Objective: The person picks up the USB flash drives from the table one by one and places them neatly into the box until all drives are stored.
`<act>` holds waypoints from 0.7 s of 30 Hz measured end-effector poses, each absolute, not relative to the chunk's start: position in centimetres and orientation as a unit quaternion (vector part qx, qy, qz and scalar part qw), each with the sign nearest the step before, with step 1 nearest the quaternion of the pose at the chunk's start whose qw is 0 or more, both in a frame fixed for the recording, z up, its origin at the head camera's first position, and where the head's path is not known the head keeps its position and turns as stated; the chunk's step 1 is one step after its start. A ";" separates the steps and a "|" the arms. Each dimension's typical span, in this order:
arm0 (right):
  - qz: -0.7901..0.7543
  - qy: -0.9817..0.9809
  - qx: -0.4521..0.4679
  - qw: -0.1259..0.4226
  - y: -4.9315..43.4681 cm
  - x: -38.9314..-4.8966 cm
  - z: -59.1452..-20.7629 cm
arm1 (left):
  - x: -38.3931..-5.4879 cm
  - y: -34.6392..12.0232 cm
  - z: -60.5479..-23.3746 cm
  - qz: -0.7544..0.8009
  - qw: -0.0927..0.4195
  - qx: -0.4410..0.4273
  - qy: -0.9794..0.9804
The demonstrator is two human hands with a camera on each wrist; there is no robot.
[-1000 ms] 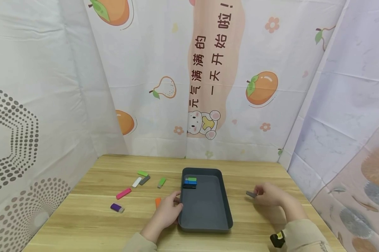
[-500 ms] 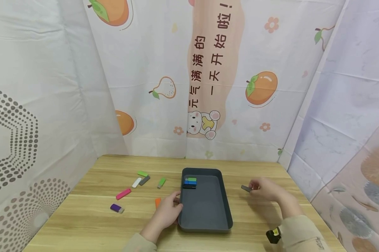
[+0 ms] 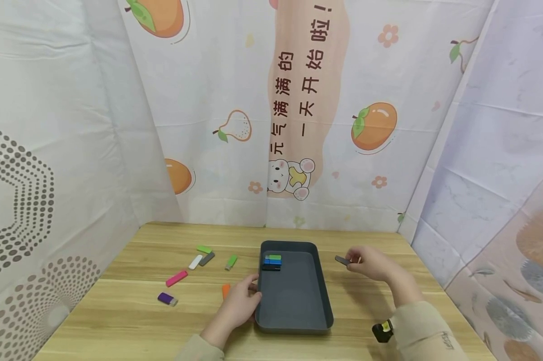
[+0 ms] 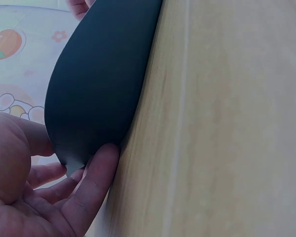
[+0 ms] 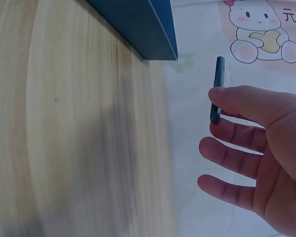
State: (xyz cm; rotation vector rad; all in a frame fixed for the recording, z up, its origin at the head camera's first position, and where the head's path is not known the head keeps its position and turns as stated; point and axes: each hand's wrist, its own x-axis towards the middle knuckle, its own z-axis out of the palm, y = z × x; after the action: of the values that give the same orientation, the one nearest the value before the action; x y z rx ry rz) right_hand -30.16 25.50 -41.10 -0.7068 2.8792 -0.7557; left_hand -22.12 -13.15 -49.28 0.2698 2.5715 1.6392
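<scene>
My right hand (image 3: 368,261) pinches a dark grey USB flash drive (image 3: 342,260) between thumb and fingertip, raised above the table to the right of the tray. In the right wrist view the flash drive (image 5: 217,74) stands edge-on and the other fingers are spread apart. The dark grey tray (image 3: 294,296) lies lengthwise at mid-table. Gripping its left wall is my left hand (image 3: 241,301); in the left wrist view the thumb goes behind the tray wall (image 4: 101,69) and fingertips press the outside. Green (image 3: 275,257), blue (image 3: 273,261) and black flash drives (image 3: 271,267) lie side by side in the tray's far left corner.
Left of the tray several flash drives lie scattered: purple (image 3: 166,299), pink (image 3: 176,278), white (image 3: 195,262), grey (image 3: 207,258), two green ones (image 3: 231,262), and an orange one (image 3: 226,290) partly behind my left hand. A printed curtain (image 3: 235,190) hangs behind the wooden table (image 3: 118,316).
My right hand has moved left and slightly away from me, carrying the grey flash drive closer to the tray's right wall. The left hand and tray have stayed in place.
</scene>
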 end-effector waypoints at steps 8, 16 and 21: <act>-0.251 0.938 -0.237 0.036 24.0 -30.4 -40.3 | -22.0 -13.1 -49.2 0.542 0.040 0.089 0.835; -0.234 0.941 -0.243 0.025 22.7 -30.9 -39.8 | -21.9 -13.1 -49.1 0.540 0.041 0.086 0.837; -0.229 0.939 -0.254 0.023 21.7 -31.1 -39.3 | -21.9 -13.1 -49.1 0.542 0.040 0.086 0.835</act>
State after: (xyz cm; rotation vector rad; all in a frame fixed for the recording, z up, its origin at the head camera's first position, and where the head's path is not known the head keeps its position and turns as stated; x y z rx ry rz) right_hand -31.10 21.70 -39.33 -0.7876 2.9087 -0.7100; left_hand -21.88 -13.10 -49.07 0.2650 2.5584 1.6605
